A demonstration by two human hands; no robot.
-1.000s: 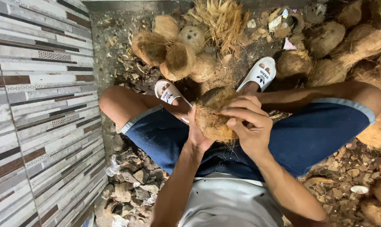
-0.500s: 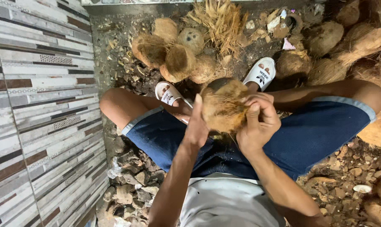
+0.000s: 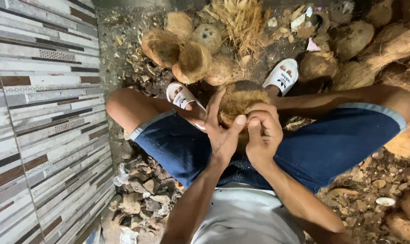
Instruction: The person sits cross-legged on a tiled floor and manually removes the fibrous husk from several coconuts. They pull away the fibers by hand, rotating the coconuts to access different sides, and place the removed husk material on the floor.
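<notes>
The floor [image 3: 137, 58] is bare dark earth, strewn throughout with brown husk scraps, fibre and broken shell pieces. A wall [image 3: 37, 113] of striped tiles in grey, white and brown runs down the left edge of the view. A person sits low on this ground, knees apart, in blue shorts [image 3: 331, 149] and a pale shirt [image 3: 245, 217], with white sandals [image 3: 284, 74] on both feet. Ahead of the feet lies a cluster of husked coconuts [image 3: 191, 54], round, tan and hairy, with a heap of loose straw-coloured fibre [image 3: 241, 18] just behind them. More coconuts and husk lumps [image 3: 354, 38] lie to the upper right, near the right knee. The coconut [image 3: 243, 97] in hand is held between the knees, just above the lap and clear of the ground. It is round and brown, covered in coarse fibre, with a darker patch on its top. The left hand [image 3: 220, 131] supports its left side, fingers spread wide and thumb raised against the shell. The right hand [image 3: 261, 131] is curled tight against the near face of the coconut, its grip apparently pinching a strip of fibre, though the fingers hide the exact contact. The two hands touch at the thumbs.
</notes>
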